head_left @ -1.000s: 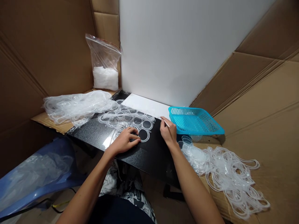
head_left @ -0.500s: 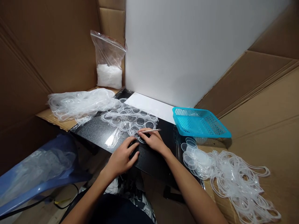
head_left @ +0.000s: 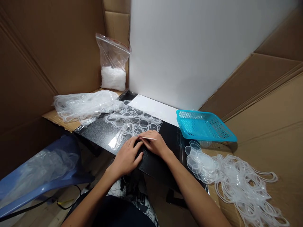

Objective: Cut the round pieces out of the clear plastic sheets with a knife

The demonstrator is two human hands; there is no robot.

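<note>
My right hand [head_left: 156, 144] pinches a slim white pen-like stick [head_left: 149, 138], which lies nearly level across the fingers. Its working tip is hidden by the fingertips. Beside it, my left hand [head_left: 127, 156] rests palm down with the thumb apart, its fingertips at the near edge of a clear plastic sheet [head_left: 129, 127] patterned with circles ringed in white. Both hands' fingertips almost meet there and cover part of the nearest circle. The sheet lies on the glossy black tabletop [head_left: 99, 134].
At left lies a heap of similar ringed sheets [head_left: 85, 105], before a zip bag [head_left: 113, 77] with white contents. On the right are a blue perforated basket [head_left: 205, 126], loose clear discs [head_left: 201, 162] and tangled cut-out scraps [head_left: 246, 183]. A blue chair [head_left: 44, 186] holds more plastic. Cardboard walls surround the table.
My right hand has turned a little, and the stick now lies flatter. My left fingers have drawn closer together, nearer the right fingertips. The whole view has shifted slightly.
</note>
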